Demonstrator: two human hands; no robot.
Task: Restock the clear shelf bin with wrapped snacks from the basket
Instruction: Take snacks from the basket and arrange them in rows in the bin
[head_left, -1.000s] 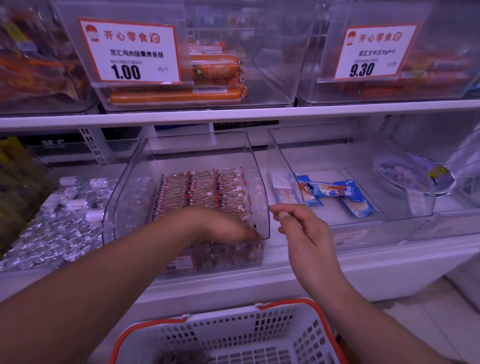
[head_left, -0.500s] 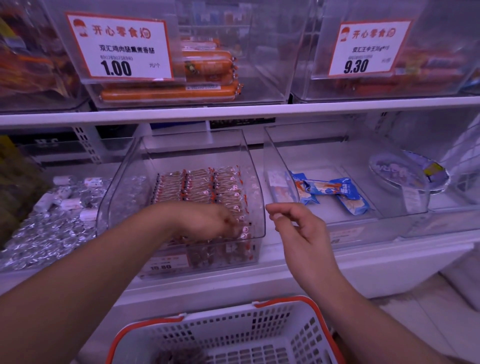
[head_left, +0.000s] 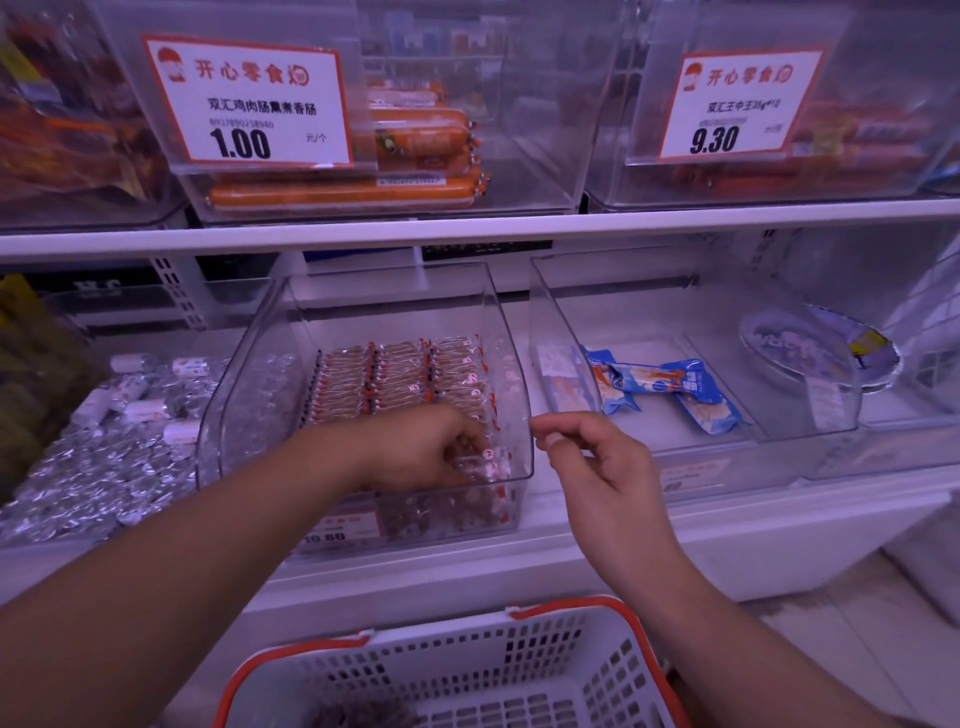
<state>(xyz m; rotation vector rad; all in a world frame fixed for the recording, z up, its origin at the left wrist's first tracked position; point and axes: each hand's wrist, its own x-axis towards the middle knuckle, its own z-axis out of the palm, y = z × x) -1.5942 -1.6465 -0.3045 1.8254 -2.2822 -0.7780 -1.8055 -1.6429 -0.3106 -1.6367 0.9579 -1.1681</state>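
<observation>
The shelf bin (head_left: 514, 364) is clear, glossy plastic, its walls smooth. The snacks (head_left: 400, 374) inside wear shiny see-through wrap — crinkled film. The basket (head_left: 467, 670) is matt white plastic with a perforated wall and an orange rim. Left of the bin, foil packets (head_left: 93, 467) glint — silver, creased.

Upper shelf, left price card (head_left: 248, 101) reads 开心零食, 双汇鸡肉肠熏煮香肠, 1.00 元/个; right price card (head_left: 744, 101) reads 开心零食, 双汇王中王, 9.30; the small label (head_left: 337, 530) on the clear shelf bin (head_left: 511, 364) shows 10.80, rest blurred
</observation>
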